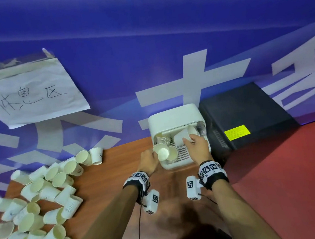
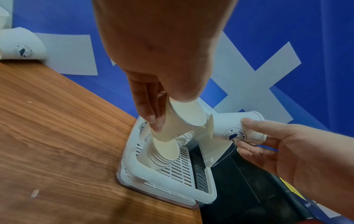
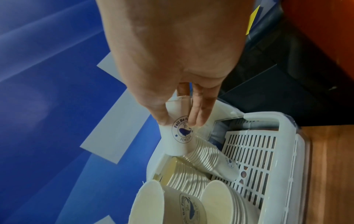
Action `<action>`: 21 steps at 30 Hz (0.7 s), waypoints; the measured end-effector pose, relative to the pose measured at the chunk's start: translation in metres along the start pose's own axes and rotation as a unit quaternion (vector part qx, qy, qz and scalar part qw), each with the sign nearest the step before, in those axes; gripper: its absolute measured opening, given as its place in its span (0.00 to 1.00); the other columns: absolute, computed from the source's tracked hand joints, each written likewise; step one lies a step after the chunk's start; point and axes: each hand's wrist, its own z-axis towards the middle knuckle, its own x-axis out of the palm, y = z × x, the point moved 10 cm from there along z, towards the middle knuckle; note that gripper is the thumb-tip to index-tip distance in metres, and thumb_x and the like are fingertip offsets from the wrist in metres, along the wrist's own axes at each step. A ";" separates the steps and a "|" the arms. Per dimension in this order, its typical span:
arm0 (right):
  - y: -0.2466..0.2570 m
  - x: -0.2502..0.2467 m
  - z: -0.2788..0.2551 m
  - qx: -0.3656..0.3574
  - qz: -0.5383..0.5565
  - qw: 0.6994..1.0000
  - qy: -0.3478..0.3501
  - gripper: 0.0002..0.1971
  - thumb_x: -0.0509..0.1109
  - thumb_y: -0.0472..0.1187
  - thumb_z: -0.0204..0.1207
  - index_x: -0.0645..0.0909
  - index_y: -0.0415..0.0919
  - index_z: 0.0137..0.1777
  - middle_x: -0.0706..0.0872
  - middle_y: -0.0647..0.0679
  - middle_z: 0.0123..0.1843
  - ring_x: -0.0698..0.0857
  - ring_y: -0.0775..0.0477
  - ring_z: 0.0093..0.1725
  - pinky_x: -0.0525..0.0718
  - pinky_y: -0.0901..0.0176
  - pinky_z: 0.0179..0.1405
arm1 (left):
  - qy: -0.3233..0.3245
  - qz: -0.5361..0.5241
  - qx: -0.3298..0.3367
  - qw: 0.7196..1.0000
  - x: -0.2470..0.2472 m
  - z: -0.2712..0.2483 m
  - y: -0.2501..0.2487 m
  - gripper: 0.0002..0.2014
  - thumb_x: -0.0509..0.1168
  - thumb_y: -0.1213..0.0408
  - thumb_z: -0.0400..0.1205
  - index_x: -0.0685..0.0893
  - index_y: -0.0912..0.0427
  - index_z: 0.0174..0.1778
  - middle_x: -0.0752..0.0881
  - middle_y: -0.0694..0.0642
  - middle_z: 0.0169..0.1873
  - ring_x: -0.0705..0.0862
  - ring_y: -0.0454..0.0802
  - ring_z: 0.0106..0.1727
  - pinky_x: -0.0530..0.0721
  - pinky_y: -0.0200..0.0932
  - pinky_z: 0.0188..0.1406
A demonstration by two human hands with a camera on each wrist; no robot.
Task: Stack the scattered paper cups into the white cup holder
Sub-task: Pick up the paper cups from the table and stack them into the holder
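The white cup holder (image 1: 172, 117) stands open at the back of the wooden table, with leaning stacks of paper cups (image 3: 203, 156) inside. My left hand (image 1: 154, 155) grips one paper cup (image 1: 162, 153), tilted mouth-up just above the front stack (image 2: 164, 153). My right hand (image 1: 189, 139) pinches a second cup (image 1: 184, 137) with a blue whale logo, held on its side over the holder's back stacks. In the right wrist view this hand (image 3: 179, 123) holds that cup (image 3: 178, 136) mouth-down against a rear stack. Many loose cups (image 1: 34, 210) lie scattered on the table's left.
A black box (image 1: 247, 116) with a yellow label stands right of the holder, touching it. A blue banner wall rises directly behind, with a handwritten paper sheet (image 1: 28, 93) taped on. Bare wooden tabletop (image 1: 110, 174) lies between the cup pile and the holder. Red floor is at right.
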 end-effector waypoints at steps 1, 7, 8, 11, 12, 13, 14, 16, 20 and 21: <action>-0.003 -0.004 0.005 -0.004 -0.006 1.000 -0.003 0.11 0.73 0.46 0.83 0.84 0.38 0.47 0.84 0.45 0.45 0.86 0.41 0.48 0.81 0.54 0.52 | -0.003 0.000 0.001 1.000 0.005 0.004 -0.002 0.20 0.48 0.52 0.82 0.82 0.59 0.41 0.88 0.63 0.30 0.88 0.64 0.31 0.90 0.61 0.32; -0.016 -0.018 0.022 -0.001 -0.026 1.000 -0.009 0.16 0.73 0.47 0.81 0.78 0.38 0.37 0.83 0.44 0.34 0.80 0.44 0.35 0.82 0.53 0.39 | 0.013 -0.012 -0.035 0.999 0.030 0.019 -0.005 0.19 0.49 0.56 0.80 0.83 0.62 0.44 0.89 0.62 0.31 0.89 0.60 0.28 0.90 0.59 0.29; -0.016 -0.018 0.024 -0.005 -0.028 1.000 -0.004 0.16 0.73 0.47 0.81 0.77 0.38 0.36 0.82 0.44 0.33 0.81 0.43 0.35 0.80 0.54 0.38 | 0.017 -0.014 -0.046 0.999 0.031 0.017 -0.008 0.17 0.50 0.59 0.82 0.83 0.64 0.45 0.89 0.63 0.32 0.89 0.59 0.27 0.90 0.57 0.26; -0.018 -0.012 0.031 -0.004 -0.033 0.999 0.017 0.16 0.73 0.47 0.81 0.75 0.39 0.36 0.78 0.48 0.34 0.79 0.46 0.36 0.76 0.57 0.37 | 0.032 -0.035 -0.079 0.996 0.035 0.014 -0.012 0.15 0.51 0.67 0.86 0.82 0.71 0.49 0.89 0.66 0.36 0.89 0.57 0.23 0.86 0.47 0.19; -0.020 -0.009 0.033 -0.002 -0.036 0.999 0.024 0.15 0.73 0.48 0.81 0.79 0.37 0.39 0.79 0.48 0.36 0.79 0.47 0.37 0.77 0.57 0.39 | 0.042 -0.037 -0.088 0.995 0.039 0.014 -0.012 0.15 0.51 0.68 0.86 0.81 0.73 0.50 0.89 0.67 0.36 0.88 0.57 0.22 0.86 0.46 0.19; -0.022 -0.006 0.034 0.002 -0.038 0.999 0.031 0.15 0.73 0.49 0.81 0.83 0.35 0.44 0.80 0.47 0.38 0.80 0.47 0.39 0.80 0.55 0.42 | 0.049 -0.037 -0.096 0.994 0.042 0.016 -0.011 0.15 0.52 0.69 0.87 0.81 0.74 0.50 0.89 0.68 0.35 0.88 0.57 0.21 0.87 0.47 0.19; -0.024 -0.003 0.035 0.001 -0.034 0.999 0.036 0.16 0.73 0.49 0.81 0.84 0.33 0.46 0.81 0.46 0.37 0.80 0.47 0.38 0.83 0.53 0.44 | 0.054 -0.035 -0.103 0.993 0.044 0.017 -0.009 0.14 0.52 0.70 0.87 0.81 0.75 0.51 0.89 0.69 0.35 0.88 0.57 0.21 0.88 0.49 0.20; -0.021 0.003 0.034 -0.014 -0.025 0.998 0.057 0.18 0.72 0.49 0.81 0.80 0.33 0.41 0.80 0.42 0.33 0.78 0.48 0.34 0.84 0.49 0.42 | 0.066 -0.025 -0.115 0.991 0.049 0.021 -0.005 0.14 0.53 0.70 0.86 0.81 0.75 0.50 0.90 0.69 0.36 0.89 0.58 0.22 0.90 0.55 0.22; -0.013 0.016 0.032 -0.054 -0.035 0.994 0.084 0.20 0.70 0.50 0.83 0.79 0.32 0.38 0.84 0.36 0.36 0.83 0.43 0.37 0.84 0.46 0.43 | 0.098 0.007 -0.107 0.989 0.057 0.023 -0.006 0.13 0.55 0.69 0.86 0.81 0.73 0.48 0.90 0.68 0.37 0.90 0.60 0.26 0.91 0.59 0.27; -0.012 0.018 0.031 -0.062 -0.038 0.994 0.083 0.21 0.70 0.50 0.82 0.78 0.33 0.36 0.83 0.36 0.35 0.84 0.42 0.37 0.83 0.46 0.42 | 0.109 0.012 -0.093 0.990 0.059 0.024 -0.009 0.11 0.54 0.70 0.85 0.81 0.72 0.50 0.90 0.67 0.37 0.91 0.60 0.27 0.91 0.57 0.27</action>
